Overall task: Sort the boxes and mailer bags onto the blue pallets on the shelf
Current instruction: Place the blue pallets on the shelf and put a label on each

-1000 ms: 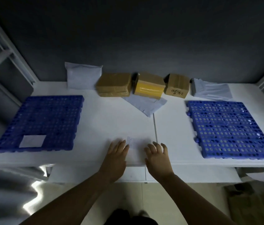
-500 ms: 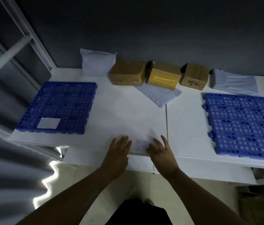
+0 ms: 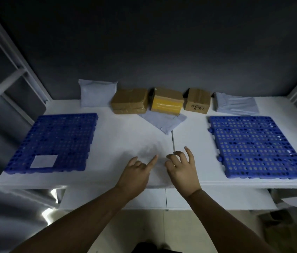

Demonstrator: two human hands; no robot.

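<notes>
On the white shelf (image 3: 125, 136) lie 2 blue perforated plastic pallets. The left pallet (image 3: 58, 136) carries 1 white paper slip (image 3: 43, 161) at its near corner; the right pallet (image 3: 253, 143) sits well apart. Along the back wall stand 3 brown cardboard boxes (image 3: 129, 104) and 3 pale grey mailer bags (image 3: 96, 93), none on a pallet. The left hand (image 3: 135, 172) points, its index finger straight and the others folded, and its grip holds nothing. The right hand (image 3: 182, 168) hovers beside it with loosely curled fingers, its grip apart and empty.
</notes>
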